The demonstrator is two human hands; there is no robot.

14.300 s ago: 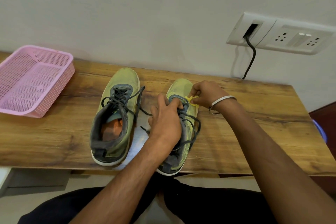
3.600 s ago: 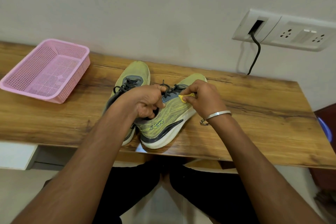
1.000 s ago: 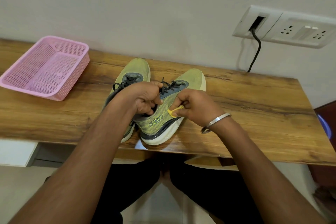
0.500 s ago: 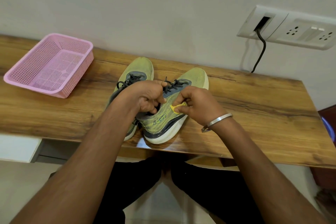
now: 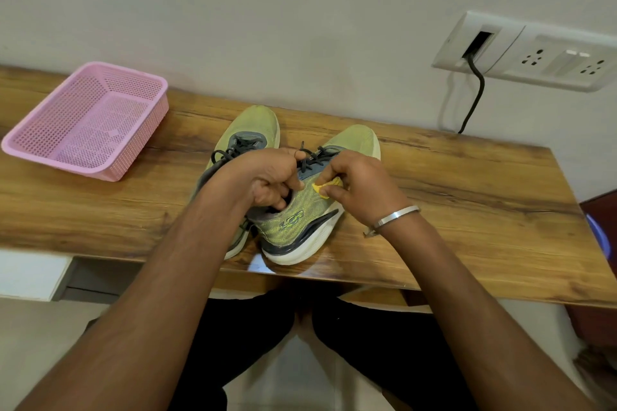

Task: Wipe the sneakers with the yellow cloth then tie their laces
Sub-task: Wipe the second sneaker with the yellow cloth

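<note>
The left hand [image 5: 267, 177] has its fingers curled into the collar of the tilted sneaker [image 5: 300, 210] on the surface [image 5: 467, 210]; right hand [image 5: 360, 187] fingers pinch the yellow cloth [image 5: 325, 186] against its side.

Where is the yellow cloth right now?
The cloth is pinched in the right hand, pressed on the side of the tilted right sneaker, mid-table.

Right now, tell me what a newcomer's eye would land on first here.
The two hands at centre: the left hand grips the collar of the tilted right sneaker, while the right hand presses a small yellow cloth against its side. A pink basket stands out at the wooden table's far left.
</note>
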